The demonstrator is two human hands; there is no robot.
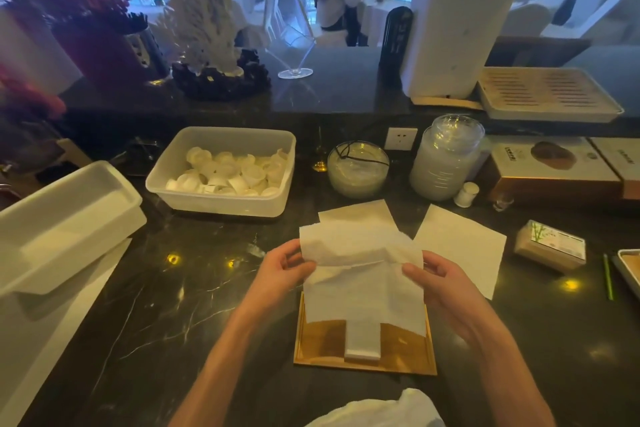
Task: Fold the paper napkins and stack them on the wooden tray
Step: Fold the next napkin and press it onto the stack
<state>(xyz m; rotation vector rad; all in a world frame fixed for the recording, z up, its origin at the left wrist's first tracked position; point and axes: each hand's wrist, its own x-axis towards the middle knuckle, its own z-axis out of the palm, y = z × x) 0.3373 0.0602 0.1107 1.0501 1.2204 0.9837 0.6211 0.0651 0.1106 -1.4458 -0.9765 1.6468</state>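
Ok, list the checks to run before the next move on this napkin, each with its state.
1. Grip of left hand on napkin: ok, pinching one side.
2. Grip of right hand: ok, pinching the other side.
3. Fold finished: not ok, top flap only partly turned over.
4. Bare room on wooden tray: ok, beside the folded stack.
5. Supply of spare napkins on counter: ok.

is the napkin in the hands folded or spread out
Mid-fold: left hand and right hand pinch the napkin at its sides; its top flap is bent over, the rest hangs flat.
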